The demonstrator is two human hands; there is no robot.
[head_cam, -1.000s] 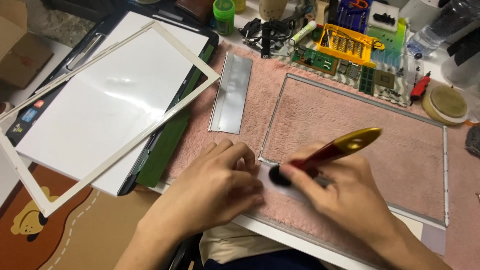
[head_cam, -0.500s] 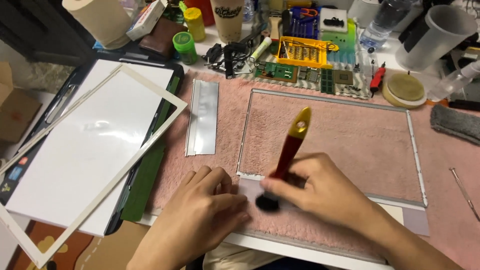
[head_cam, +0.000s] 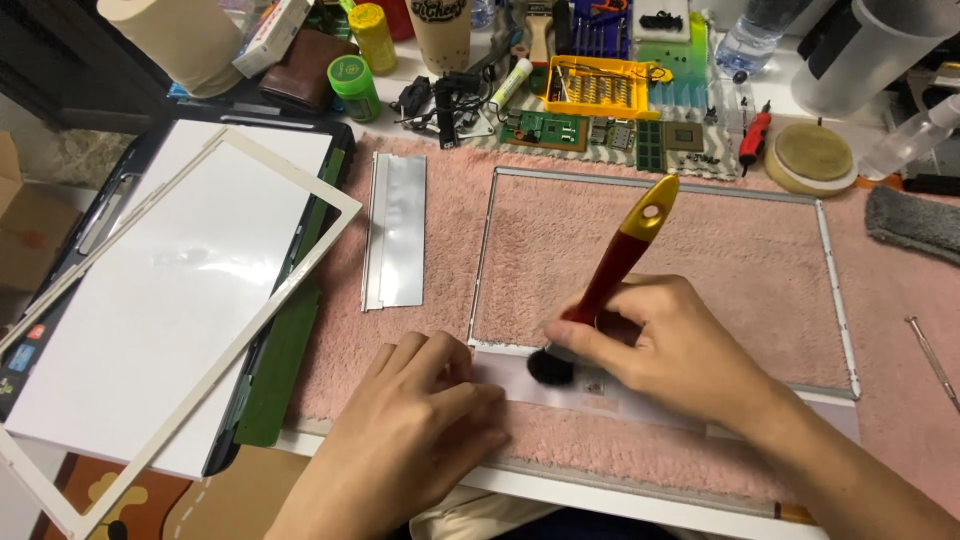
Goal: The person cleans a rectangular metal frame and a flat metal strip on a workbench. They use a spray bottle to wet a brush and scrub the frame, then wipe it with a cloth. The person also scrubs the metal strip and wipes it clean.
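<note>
My right hand [head_cam: 680, 350] grips a brush [head_cam: 612, 270] with a red and yellow handle; its black bristles touch the near edge of a thin silver metal frame [head_cam: 835, 290] lying on a pink towel [head_cam: 720, 240]. My left hand [head_cam: 420, 430] lies flat on the frame's near left corner, fingers pressing on a pale strip [head_cam: 640, 400] along that edge.
A silver metal plate [head_cam: 397, 230] lies left of the frame. Further left a white panel [head_cam: 150, 300] with a loose white bezel [head_cam: 300, 270] rests on a black tray. Bottles, a yellow bit box [head_cam: 598, 88], circuit boards and a red screwdriver [head_cam: 753, 135] crowd the back edge.
The view has shifted. The brush handle has tilted further to the right, and its bristles stay at the frame's near edge. My left hand has stayed on the near left corner.
</note>
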